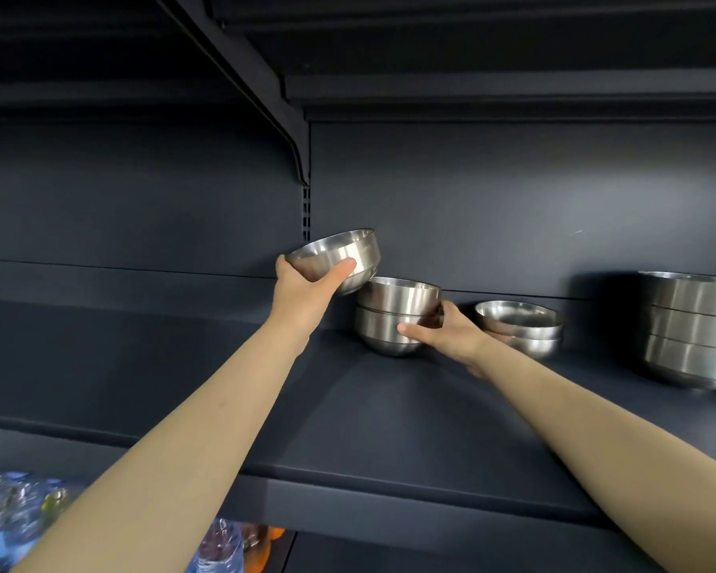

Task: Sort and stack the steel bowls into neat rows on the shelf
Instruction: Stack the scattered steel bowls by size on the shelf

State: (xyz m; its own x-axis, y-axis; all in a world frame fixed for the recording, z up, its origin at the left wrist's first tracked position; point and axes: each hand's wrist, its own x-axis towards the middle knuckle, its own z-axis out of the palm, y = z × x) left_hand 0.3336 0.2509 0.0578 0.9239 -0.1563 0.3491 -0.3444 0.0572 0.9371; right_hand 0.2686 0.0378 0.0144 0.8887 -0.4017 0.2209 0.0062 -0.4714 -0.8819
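My left hand (302, 289) grips a single steel bowl (348, 252), tilted and held in the air just above and left of a stack of two bowls (393, 312). That stack stands on the dark shelf (389, 415), and my right hand (443, 330) holds its lower bowl from the right side, thumb in front and fingers behind. A lower stack of two shallower bowls (521, 326) sits just right of my right hand. At the far right stands a stack of three larger bowls (695, 328), partly cut off by the frame edge.
The shelf's back panel (513, 200) is close behind the bowls. A bracket (294, 130) carries another shelf overhead. The shelf stretches bare to the left of the stacks. Below its front edge, plastic bottles (13, 506) and packaged goods show at lower left.
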